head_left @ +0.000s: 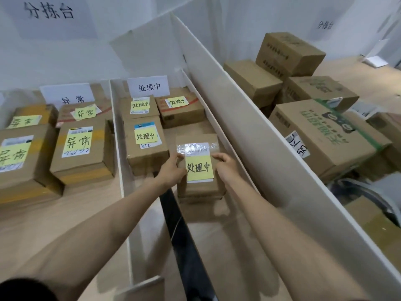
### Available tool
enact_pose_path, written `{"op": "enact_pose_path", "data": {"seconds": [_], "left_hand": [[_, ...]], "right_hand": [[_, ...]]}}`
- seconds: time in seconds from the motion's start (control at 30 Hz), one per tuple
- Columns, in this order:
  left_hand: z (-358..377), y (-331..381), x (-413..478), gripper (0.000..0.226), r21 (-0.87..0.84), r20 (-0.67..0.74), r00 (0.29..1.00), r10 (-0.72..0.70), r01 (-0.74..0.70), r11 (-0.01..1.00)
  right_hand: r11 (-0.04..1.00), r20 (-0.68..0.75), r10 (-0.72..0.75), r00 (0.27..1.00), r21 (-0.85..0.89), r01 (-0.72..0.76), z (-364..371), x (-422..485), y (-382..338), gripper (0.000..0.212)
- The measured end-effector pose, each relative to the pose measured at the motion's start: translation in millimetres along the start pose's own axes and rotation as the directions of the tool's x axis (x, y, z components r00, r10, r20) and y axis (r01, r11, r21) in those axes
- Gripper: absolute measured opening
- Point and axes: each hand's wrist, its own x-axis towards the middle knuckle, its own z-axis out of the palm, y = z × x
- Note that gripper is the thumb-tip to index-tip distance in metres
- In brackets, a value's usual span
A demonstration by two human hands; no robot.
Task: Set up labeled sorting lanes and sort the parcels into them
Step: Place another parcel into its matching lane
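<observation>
On held parcel (199, 161): "处理中"

Signs, floor and odds and ends around the sorting area

A large white paper sign (50, 17) with handwritten black characters hangs on the white wall (65, 61) at upper left. A smaller sign of the same kind (324, 25) is stuck up at upper right. Below that one, pale wood-look floor (358, 79) stretches back, with a loose white sheet (376, 61) lying on it near the far right edge. A long black strip (188, 246) runs down the lower centre of the frame. Something dark and curved (366, 192) sits at lower right, too unclear to name.
</observation>
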Motion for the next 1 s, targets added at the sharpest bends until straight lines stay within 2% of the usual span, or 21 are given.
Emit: {"op": "enact_pose_path", "data": {"seconds": [0.23, 0.5, 0.8, 0.9, 1.0], "left_hand": [[11.3, -12.2, 16.2, 0.049, -0.016, 0.005, 0.998, -0.069, 0.069, 0.998], [16.7, -19.2, 33.2, 0.034, -0.055, -0.003, 0.994, -0.108, 0.108, 0.993], [9.6, -11.6, 53.1, 0.051, -0.073, 0.046, 0.993, -0.105, 0.108, 0.991], [10.6, -9.1, 49.6, 0.048, -0.067, 0.064, 0.998, -0.028, 0.033, 0.997], [13.6, -18.0, 38.4, 0.040, 0.137, -0.019, 0.978, 0.209, -0.204, 0.969]], "right_hand": [[0.999, 0.038, 0.045, 0.998, 0.007, -0.046, 3.3, 25.8, 16.4, 0.018], [0.997, 0.065, 0.070, 0.995, 0.008, -0.071, 7.4, 50.1, 24.3, 0.016], [0.997, 0.121, 0.078, 0.990, 0.012, -0.080, 15.3, 72.0, 9.7, 0.019], [0.997, 0.132, 0.018, 0.991, -0.081, -0.007, 14.6, 70.7, 8.6, 0.026], [0.916, -0.015, -0.184, 0.983, -0.366, 0.166, 11.5, 55.8, 29.3, 0.033]]}}
